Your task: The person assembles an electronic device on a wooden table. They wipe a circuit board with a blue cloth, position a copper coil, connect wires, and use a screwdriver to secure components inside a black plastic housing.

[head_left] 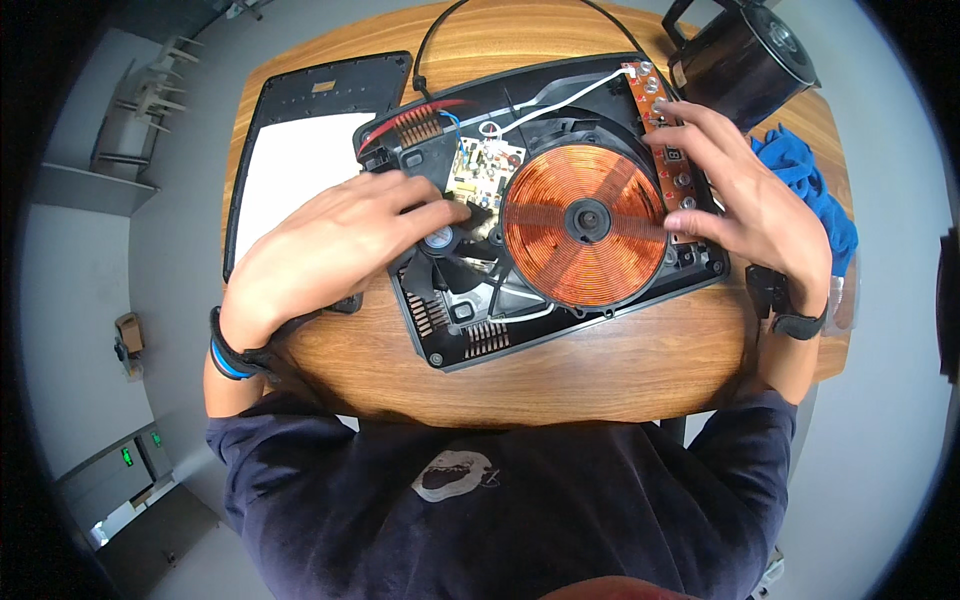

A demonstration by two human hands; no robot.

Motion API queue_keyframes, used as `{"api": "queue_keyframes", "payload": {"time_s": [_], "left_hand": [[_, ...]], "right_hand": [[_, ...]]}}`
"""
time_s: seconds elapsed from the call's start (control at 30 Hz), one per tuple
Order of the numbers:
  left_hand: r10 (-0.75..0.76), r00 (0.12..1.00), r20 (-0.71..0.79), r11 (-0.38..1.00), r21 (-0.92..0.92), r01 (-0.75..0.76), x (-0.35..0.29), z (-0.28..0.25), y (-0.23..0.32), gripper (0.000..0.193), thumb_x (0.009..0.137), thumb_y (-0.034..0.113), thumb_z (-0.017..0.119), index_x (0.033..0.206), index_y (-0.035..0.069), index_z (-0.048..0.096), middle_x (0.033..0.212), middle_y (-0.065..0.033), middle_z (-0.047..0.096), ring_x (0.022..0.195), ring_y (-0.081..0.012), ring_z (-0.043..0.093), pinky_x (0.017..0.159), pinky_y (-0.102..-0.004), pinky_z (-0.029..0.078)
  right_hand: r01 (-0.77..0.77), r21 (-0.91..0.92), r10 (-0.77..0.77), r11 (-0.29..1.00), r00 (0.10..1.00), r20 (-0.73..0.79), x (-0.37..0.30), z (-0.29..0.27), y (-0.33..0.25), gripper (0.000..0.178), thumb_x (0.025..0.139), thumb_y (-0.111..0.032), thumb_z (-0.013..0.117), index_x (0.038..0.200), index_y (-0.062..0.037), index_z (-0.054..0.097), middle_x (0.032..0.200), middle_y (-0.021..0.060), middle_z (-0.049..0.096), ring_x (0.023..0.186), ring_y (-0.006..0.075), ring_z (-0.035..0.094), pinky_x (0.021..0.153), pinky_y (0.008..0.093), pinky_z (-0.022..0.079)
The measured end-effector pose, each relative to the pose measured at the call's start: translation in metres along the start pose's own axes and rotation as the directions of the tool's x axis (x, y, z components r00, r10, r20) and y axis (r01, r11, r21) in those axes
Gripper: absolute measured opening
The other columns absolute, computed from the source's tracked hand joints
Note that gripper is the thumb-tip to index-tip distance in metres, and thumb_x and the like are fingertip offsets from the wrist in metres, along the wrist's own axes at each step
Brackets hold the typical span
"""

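An opened induction cooker base (590, 325), black with its insides bare, lies slightly tilted across the table. A round copper coil (545, 225) fills its middle. My left hand (345, 220) rests over the left side, fingers bent and apart, thumb reaching over the black cooling fan (462, 270). Some of its fingertips are hidden. Beyond that hand sits a green-and-yellow circuit board (482, 165). My right hand (750, 185), fingers spread, bridges an orange-brown control board strip (640, 90) at the right edge; its thumb lies near the coil's right rim.
A black top panel with a white sheet (300, 165) lies at the left. Behind to the right stands a dark kettle (745, 65), with a blue cloth (810, 185) nearer. A black power cord (425, 50) loops at the back. Wooden tabletop (540, 385) shows in front.
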State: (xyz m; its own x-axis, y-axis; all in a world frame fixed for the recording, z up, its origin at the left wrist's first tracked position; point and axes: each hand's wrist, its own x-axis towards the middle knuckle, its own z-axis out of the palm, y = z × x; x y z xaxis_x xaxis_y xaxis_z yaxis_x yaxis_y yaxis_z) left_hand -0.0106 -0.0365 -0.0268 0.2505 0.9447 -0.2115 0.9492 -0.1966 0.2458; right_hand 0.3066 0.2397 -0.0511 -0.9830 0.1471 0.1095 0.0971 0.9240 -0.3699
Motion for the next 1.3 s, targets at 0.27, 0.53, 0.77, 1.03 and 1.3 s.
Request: {"api": "queue_keyframes", "payload": {"time_s": [0.27,0.53,0.77,1.03,1.3], "left_hand": [[-0.058,0.998,0.001,0.996,0.069,0.058,0.000,0.009,-0.005,0.062,0.087,-0.008,0.070,0.147,0.006,0.066,0.141,-0.0134,0.068,0.132,-0.0381,0.067,0.114,-0.0475,0.055],[-0.049,0.999,0.001,0.999,0.007,0.049,0.003,0.014,-0.012,0.044,0.090,-0.004,0.071,0.134,0.003,0.070,0.142,-0.0142,0.070,0.127,-0.0401,0.071,0.104,-0.0486,0.060],[-0.094,0.996,0.007,0.992,-0.078,0.094,0.008,0.009,-0.013,0.035,0.093,-0.002,0.071,0.128,0.003,0.073,0.140,-0.0149,0.073,0.123,-0.0426,0.073,0.103,-0.0494,0.061],[-0.137,0.990,0.033,0.985,-0.097,0.140,0.007,0.009,-0.011,0.037,0.093,-0.004,0.070,0.130,0.003,0.073,0.148,-0.0161,0.072,0.127,-0.0440,0.072,0.106,-0.0492,0.061],[-0.100,0.994,-0.041,0.982,-0.166,0.092,0.008,0.018,-0.020,0.028,0.091,-0.001,0.070,0.119,0.001,0.071,0.127,-0.0173,0.077,0.117,-0.0443,0.074,0.099,-0.0503,0.061]], "right_hand": [[0.228,0.114,-0.254,0.967,0.913,0.320,0.027,0.005,-0.018,0.115,0.060,-0.050,0.099,0.161,-0.0130,0.061,0.178,0.0207,0.042,0.164,0.0488,0.038,0.134,0.0602,0.036],[0.163,-0.003,-0.152,0.987,0.928,0.340,0.024,0.016,-0.032,0.115,0.056,-0.012,0.104,0.161,-0.0215,0.061,0.182,0.0123,0.039,0.168,0.0438,0.035,0.133,0.0532,0.044],[0.136,0.039,-0.141,0.990,0.932,0.335,0.022,0.017,-0.027,0.111,0.056,-0.015,0.104,0.158,-0.0196,0.060,0.183,0.0127,0.039,0.170,0.0444,0.032,0.134,0.0551,0.042],[0.124,0.020,-0.124,0.992,0.930,0.345,0.024,0.016,-0.028,0.111,0.057,-0.013,0.103,0.158,-0.0209,0.058,0.181,0.0114,0.043,0.169,0.0430,0.035,0.133,0.0537,0.044],[0.122,0.037,-0.128,0.992,0.921,0.367,0.030,0.013,-0.032,0.110,0.056,-0.015,0.101,0.158,-0.0179,0.059,0.180,0.0145,0.042,0.168,0.0459,0.035,0.132,0.0545,0.044]]}}
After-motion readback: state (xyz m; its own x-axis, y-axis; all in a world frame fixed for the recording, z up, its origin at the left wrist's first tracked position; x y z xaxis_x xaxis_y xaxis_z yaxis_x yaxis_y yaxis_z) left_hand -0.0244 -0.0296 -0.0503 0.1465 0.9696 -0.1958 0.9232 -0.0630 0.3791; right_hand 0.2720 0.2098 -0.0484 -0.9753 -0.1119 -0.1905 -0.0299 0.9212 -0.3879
